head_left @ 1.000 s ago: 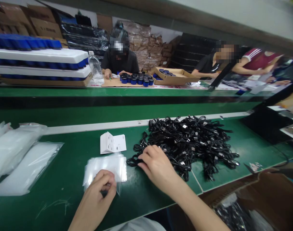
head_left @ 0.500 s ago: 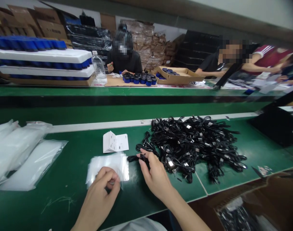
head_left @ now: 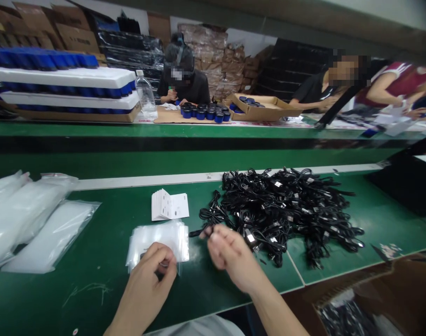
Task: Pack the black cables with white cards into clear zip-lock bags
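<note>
Left hand [head_left: 146,287] is closed in a pinch over clear bags [head_left: 157,245] on the tabletop [head_left: 76,303]. Right hand [head_left: 234,259] is held apart, blurred, at a cable end [head_left: 199,233] by the black cable heap [head_left: 286,210]; grip cannot be told.

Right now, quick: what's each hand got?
Left hand: closed over the clear bags; whether it grips one is hidden.
Right hand: curled at a black cable, blurred; can't tell if it's holding it.
</note>
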Available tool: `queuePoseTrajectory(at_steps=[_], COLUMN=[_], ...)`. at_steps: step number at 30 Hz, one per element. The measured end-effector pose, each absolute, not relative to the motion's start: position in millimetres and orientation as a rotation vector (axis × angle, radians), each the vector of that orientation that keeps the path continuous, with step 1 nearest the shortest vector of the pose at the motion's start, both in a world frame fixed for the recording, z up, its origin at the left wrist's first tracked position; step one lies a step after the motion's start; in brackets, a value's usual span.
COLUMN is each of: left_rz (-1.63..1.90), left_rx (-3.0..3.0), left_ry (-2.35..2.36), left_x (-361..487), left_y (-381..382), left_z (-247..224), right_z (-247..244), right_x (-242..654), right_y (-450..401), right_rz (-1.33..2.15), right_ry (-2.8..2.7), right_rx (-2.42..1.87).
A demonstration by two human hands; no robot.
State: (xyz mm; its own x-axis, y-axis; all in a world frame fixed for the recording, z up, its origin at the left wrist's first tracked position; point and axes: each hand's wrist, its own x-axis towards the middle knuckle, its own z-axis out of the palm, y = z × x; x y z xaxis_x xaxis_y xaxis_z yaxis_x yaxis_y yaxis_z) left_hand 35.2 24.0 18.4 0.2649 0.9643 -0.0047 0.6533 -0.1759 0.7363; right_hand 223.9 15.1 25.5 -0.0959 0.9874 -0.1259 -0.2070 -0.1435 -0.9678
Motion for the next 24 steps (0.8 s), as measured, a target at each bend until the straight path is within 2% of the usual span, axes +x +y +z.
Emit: queuePoseTrajectory(at_steps=[3, 8, 13, 16, 21, 24], left_rz=[0.63, 0.657, 0.774, 0.809, 0.77, 0.788], left_rx=[1.962, 1.943, 2.104, 2.228, 2.322, 2.34], left_ry=[1.425, 1.472, 1.45, 1.438, 1.421, 1.395], left_x=[30, 27, 30, 29, 28, 30], left_y=[24, 17, 9, 6, 4, 4], left_z=[16, 21, 21, 17, 15, 17], right_z=[30, 36, 37, 39, 46, 45], right_x=[210, 200, 193, 198, 221, 227], right_y=[4, -2, -3, -1, 3, 3], right_rz=[1.621, 1.283, 1.076, 1.219, 1.879, 1.999], right_ry=[-1.377, -1.709, -1.81, -1.723, -1.373, -1.274], right_rx=[-1.169, -1.332, -1.38, -1.359, -0.867, -0.811])
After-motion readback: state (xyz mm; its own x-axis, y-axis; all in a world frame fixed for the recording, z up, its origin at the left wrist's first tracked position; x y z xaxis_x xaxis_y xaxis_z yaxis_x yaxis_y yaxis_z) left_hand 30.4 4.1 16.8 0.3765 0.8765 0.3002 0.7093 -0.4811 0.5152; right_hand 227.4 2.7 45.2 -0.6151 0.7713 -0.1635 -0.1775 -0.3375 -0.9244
